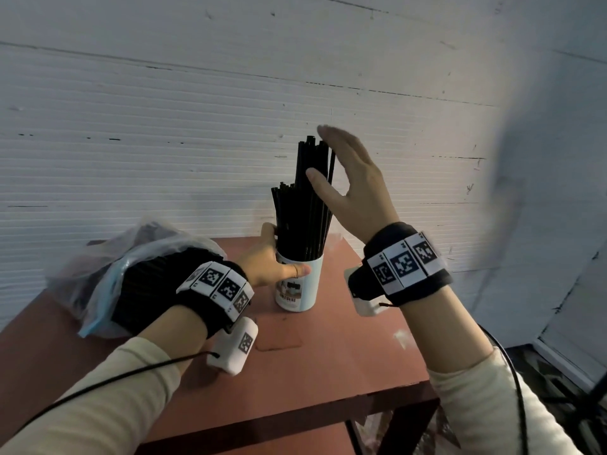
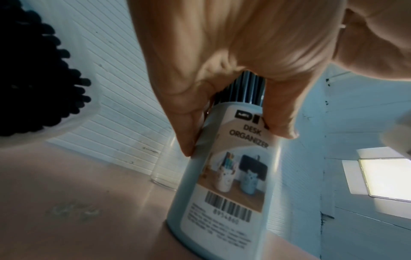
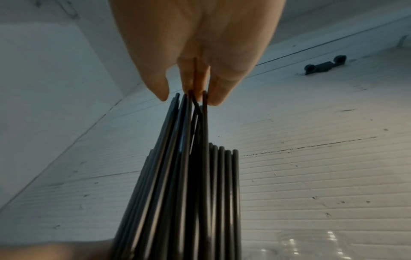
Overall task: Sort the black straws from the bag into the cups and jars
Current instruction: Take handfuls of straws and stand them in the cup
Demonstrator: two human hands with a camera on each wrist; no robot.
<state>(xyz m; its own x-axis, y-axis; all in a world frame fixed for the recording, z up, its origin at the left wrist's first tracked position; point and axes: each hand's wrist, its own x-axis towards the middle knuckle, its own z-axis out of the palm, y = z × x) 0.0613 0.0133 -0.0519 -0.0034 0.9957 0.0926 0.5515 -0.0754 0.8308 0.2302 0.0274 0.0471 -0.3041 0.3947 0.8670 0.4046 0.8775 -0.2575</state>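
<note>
A white labelled cup (image 1: 300, 284) stands near the back of the reddish table (image 1: 328, 356), packed with black straws (image 1: 305, 211). My left hand (image 1: 279, 257) grips the cup just below its rim, thumb in front and fingers behind. In the left wrist view the same cup (image 2: 222, 176) sits between thumb and fingers (image 2: 189, 126). My right hand (image 1: 328, 152) is held flat above, its straight fingers touching the tops of the tallest straws (image 3: 189, 176). The plastic bag (image 1: 131, 267), holding more black straws, lies at the table's left.
A clear glass jar (image 2: 164, 167) stands just behind the cup, against the white ribbed wall (image 1: 230, 126). The table's right edge runs close to the cup. Straw ends inside the bag (image 2: 33, 79) show at the far left.
</note>
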